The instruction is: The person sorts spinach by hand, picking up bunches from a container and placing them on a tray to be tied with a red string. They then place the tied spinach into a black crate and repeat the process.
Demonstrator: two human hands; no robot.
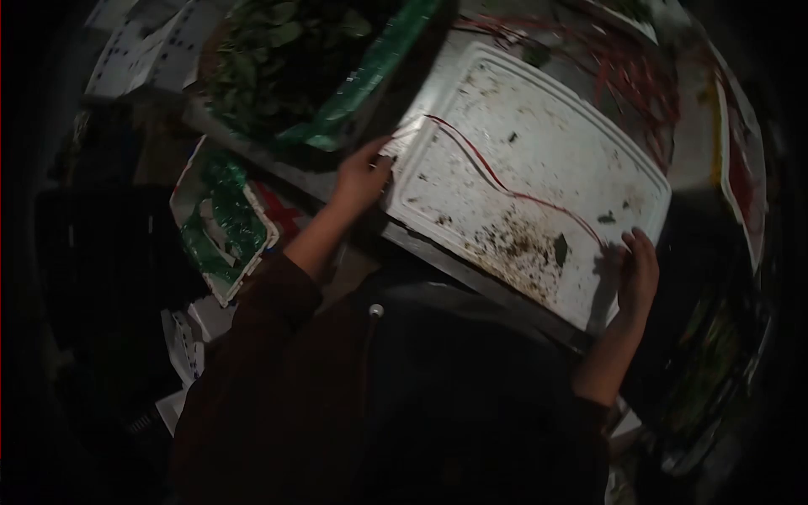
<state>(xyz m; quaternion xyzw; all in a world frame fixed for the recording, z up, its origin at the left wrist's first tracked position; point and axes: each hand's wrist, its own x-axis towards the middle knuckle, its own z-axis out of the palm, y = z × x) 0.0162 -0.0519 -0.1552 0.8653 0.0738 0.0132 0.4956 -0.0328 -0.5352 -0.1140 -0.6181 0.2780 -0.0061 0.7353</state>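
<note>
A thin red tie (505, 190) runs slantwise over a dirty white board (581, 160) with a raised rim. My left hand (362, 178) is closed at the board's left edge, its fingers around the tie's upper end, which looks pale there. Near the lower right of the board, my right hand (638, 269) has its fingers bent together at the tie's other end. The exact contact at those fingertips is dim. Soil specks and a few leaf bits (560, 250) lie on the board.
Leafy greens (278, 59) in a green plastic liner (362, 84) stand beyond my left hand. A heap of red ties (635, 88) lies behind the board. At left is a white box (268, 220) holding green plastic; white cartons (147, 55) sit farther back.
</note>
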